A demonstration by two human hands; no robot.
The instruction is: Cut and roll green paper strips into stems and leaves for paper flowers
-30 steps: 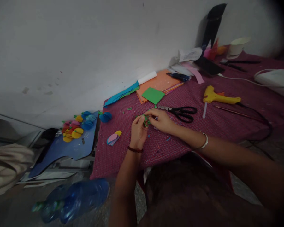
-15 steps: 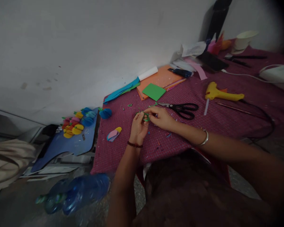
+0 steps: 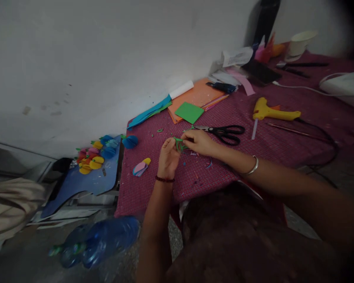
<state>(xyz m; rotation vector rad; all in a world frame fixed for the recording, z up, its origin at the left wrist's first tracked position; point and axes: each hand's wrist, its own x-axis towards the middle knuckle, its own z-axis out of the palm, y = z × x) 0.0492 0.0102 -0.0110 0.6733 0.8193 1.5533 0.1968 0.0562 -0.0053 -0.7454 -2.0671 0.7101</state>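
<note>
Thin green paper strips (image 3: 179, 144) stretch between my two hands over the red checked cloth. My left hand (image 3: 168, 158) pinches one end of them, palm turned up. On the other side my right hand (image 3: 199, 141) grips them with its fingertips. Just beyond my right hand lie black-handled scissors (image 3: 224, 133). A green paper square (image 3: 189, 113) rests on orange sheets (image 3: 199, 94) behind the hands. Petal-shaped paper pieces (image 3: 141, 167) in pink, blue and yellow lie left of my left hand, and a blue paper ornament (image 3: 129, 142) sits near the left edge.
A yellow glue gun (image 3: 275, 112) and a thin stick (image 3: 296, 131) lie to the right. Several colourful paper ornaments (image 3: 91, 155) are on a blue board (image 3: 103, 182) at the left. Large bottles (image 3: 106, 239) lie on the floor. A phone (image 3: 262, 72) is farther back.
My hands have moved slightly apart, and more of the green strips shows between them. The whole view has shifted a little.
</note>
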